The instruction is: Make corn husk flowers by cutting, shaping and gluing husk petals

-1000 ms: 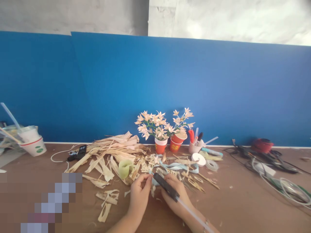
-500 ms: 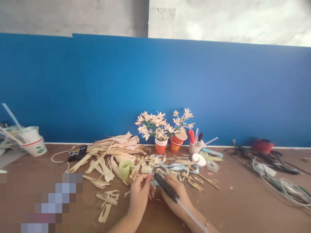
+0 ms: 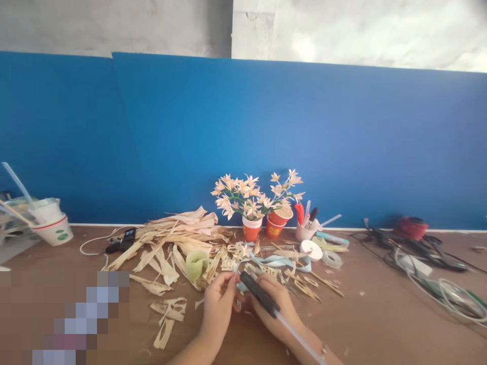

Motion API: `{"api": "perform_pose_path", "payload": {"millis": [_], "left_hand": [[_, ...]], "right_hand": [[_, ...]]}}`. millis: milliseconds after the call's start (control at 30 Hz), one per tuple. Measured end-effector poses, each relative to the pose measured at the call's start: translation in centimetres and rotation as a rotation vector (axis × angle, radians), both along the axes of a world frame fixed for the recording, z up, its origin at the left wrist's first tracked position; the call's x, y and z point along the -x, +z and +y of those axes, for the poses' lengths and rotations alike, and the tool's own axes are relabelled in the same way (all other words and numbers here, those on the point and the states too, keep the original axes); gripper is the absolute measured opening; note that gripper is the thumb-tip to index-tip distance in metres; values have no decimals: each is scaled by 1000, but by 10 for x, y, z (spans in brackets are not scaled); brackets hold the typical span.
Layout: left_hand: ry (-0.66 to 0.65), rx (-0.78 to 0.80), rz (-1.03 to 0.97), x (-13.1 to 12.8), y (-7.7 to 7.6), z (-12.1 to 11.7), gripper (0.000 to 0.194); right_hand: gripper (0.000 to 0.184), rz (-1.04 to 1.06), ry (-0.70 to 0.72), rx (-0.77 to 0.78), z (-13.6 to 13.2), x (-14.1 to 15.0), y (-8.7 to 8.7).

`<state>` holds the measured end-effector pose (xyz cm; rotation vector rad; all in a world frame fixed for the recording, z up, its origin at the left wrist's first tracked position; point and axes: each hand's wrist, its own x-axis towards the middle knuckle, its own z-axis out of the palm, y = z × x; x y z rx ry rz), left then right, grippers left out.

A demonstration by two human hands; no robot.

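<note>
My right hand is wrapped round a dark hot glue gun. A long translucent glue stick trails from its back end over my wrist. The gun's front end points at my left hand, close to the fingertips. My left thumb and fingers are pinched together on something small, mostly hidden. Pale blue ribbon lies just beyond both hands among dried husk scraps. Behind it, cream husk flowers on green stems stand in a red and white paper cup.
A heap of dried husks and a pale green roll lie left of centre. Tape rolls and a pen cup sit to the right. Cables cover the far right; a white cup stands far left.
Both hands stay almost in place. The glue gun's front end has dipped slightly toward me, and the fingers of my left hand have shifted a little.
</note>
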<state>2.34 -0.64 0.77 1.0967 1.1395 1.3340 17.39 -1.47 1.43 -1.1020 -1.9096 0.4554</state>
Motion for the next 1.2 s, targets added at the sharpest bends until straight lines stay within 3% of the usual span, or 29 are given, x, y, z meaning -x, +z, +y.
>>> {"api": "perform_pose_path", "payload": {"millis": [467,667,867,1000,1100,1200], "left_hand": [[12,-24,-30,0,0,0,43],[-1,-17,-3,0,-3,1,42],[15,-19,-37,-1,-3,2,40],[-3,-28,-37,0,-2,1,38],[14,-14,-19,2,-1,0,38],[36,-24,-12,3,-1,0,39]], "right_hand": [[9,-1,-6,22,0,-2,0],[12,-1,52,-4,0,-1,-1],[9,-41,0,-8,1,-4,-3],[3,-101,56,-38,-2,-4,-3],[3,-153,-43,-98,-4,-12,7],[3,-256,-310,-96,-3,-37,25]]}}
